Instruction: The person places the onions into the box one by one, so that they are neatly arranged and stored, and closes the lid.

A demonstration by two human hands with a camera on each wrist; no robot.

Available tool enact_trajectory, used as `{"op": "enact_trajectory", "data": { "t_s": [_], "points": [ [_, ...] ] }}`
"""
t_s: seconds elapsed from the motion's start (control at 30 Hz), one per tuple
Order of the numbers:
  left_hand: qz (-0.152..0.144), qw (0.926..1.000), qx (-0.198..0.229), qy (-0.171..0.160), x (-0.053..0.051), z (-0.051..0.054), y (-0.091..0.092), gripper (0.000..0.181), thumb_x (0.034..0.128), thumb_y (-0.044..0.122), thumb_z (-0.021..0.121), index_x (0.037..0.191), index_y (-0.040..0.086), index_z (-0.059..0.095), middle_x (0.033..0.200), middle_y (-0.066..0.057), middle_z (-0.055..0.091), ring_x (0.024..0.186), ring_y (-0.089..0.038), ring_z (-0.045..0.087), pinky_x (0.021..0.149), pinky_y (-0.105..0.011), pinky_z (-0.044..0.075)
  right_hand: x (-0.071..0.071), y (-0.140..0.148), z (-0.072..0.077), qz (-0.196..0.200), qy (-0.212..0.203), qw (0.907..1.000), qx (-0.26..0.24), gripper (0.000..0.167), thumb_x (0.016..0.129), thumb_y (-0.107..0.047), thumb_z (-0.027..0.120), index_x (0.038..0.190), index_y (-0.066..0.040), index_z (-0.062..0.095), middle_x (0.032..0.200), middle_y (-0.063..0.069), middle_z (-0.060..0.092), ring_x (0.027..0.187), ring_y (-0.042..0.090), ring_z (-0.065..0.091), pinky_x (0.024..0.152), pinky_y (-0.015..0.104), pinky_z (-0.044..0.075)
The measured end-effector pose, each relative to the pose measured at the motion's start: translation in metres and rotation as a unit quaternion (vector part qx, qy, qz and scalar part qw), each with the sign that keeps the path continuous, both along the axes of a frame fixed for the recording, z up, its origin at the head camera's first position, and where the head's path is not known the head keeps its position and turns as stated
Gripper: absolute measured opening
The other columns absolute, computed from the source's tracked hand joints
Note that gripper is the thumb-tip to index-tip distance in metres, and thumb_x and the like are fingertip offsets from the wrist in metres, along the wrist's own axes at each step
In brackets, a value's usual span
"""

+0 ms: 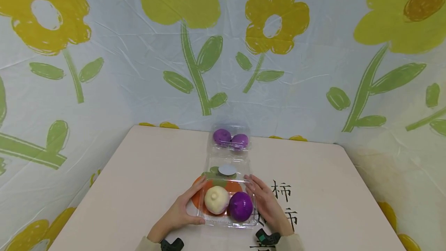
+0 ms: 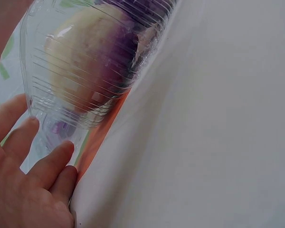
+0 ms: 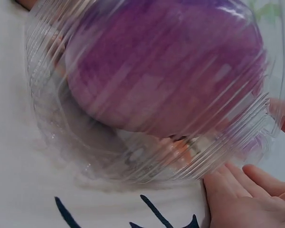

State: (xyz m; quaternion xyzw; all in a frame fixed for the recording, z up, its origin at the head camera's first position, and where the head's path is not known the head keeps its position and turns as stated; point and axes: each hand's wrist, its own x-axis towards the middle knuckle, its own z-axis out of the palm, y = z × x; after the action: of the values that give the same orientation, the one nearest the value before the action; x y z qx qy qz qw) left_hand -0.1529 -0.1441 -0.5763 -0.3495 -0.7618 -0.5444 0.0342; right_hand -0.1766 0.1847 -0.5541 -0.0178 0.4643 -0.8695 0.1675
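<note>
A clear plastic clamshell box stands at the front middle of the table, its lid folded open to the back. In it lie a round cream-coloured piece with a nub on top, seen purple lower down in the left wrist view, and a glossy purple round piece. My left hand grips the box's left side, thumb at the near corner and fingers at the far one. On the right side my right hand holds the box, fingertips at its far corner; its thumb is hidden in the head view.
Behind the lid stands another clear plastic box with two purple round pieces. An orange fruit picture with green leaves and black written characters mark the pale tabletop. A flower-printed cloth hangs around the table.
</note>
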Motion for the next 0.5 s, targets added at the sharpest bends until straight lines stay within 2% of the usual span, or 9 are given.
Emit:
{"op": "enact_trajectory", "data": {
  "t_s": [0.23,0.5],
  "points": [
    [-0.012,0.9998,0.012,0.011,-0.0003,0.0020,0.0002,0.105,0.0678,0.023,0.092,0.151,-0.002,0.034,0.162,-0.017,0.024,0.147,-0.042,0.018,0.116,-0.024,0.017,0.0003,-0.0018,-0.0018,-0.006,0.009,0.9995,0.030,0.059,0.103,-0.001,0.044,0.155,0.003,0.017,0.161,0.021,0.022,0.134,0.015,0.047,0.113,0.031,0.032],
    [-0.012,0.9997,0.014,0.018,-0.0009,0.0016,0.0010,0.104,0.0691,0.026,0.092,0.151,-0.003,0.035,0.161,-0.020,0.025,0.146,-0.044,0.020,0.116,-0.023,0.017,0.0025,-0.0030,-0.0001,-0.013,0.018,0.9981,0.058,0.058,0.103,-0.003,0.046,0.155,0.001,0.020,0.160,0.020,0.025,0.145,0.030,0.031,0.113,0.031,0.033]
  ]
}}
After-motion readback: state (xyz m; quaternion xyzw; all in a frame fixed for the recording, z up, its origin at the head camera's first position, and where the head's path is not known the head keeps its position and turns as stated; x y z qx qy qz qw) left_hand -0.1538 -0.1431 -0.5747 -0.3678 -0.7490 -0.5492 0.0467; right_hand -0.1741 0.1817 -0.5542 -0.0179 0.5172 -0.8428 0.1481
